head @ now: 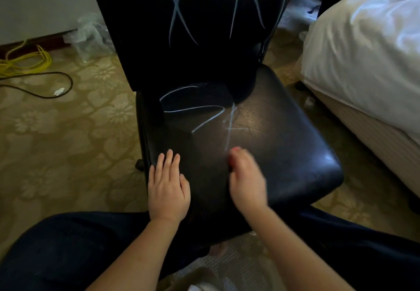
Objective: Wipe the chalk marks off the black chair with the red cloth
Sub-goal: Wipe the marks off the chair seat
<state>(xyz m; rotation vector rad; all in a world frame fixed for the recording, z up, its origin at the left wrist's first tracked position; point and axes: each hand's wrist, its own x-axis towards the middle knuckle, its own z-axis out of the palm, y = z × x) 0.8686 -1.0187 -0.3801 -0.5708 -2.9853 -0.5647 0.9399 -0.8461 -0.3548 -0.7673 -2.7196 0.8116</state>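
The black chair [284,145] stands in front of me. White chalk marks [204,113] loop and cross on the rear of its seat, and more chalk lines [179,10] cross on the backrest. My left hand [168,186] rests flat on the seat's front left, fingers straight. At the seat's middle front, my right hand [246,177] is blurred, its fingers curled round a bunched red cloth [235,150]. Only a small red edge of the cloth shows past the fingertips, at the lower end of a chalk line.
A bed with a white duvet [363,51] stands close on the right. On the patterned carpet at left lie a yellow cable [27,63], a black cable [56,86] and a clear plastic bag [91,33]. My legs in dark trousers [68,256] flank the chair's front.
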